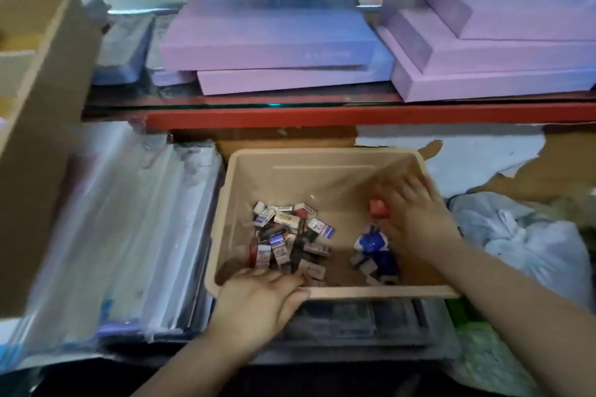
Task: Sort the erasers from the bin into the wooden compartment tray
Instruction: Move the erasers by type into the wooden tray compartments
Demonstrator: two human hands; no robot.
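Note:
A beige plastic bin stands in front of me. Several small wrapped erasers lie heaped on its left side. A blue and white packet lies to the right of the heap. My left hand rests over the bin's near rim, its fingers reaching to the nearest erasers. Inside the bin at the right, my right hand is motion-blurred and holds a small red eraser at its fingertips. Part of a wooden compartment tray shows at the far left, tilted and blurred.
Purple flat boxes are stacked on a red-edged shelf behind the bin. Clear plastic sleeves lie left of the bin. White plastic bags are bunched at the right. Dark trays sit under the bin.

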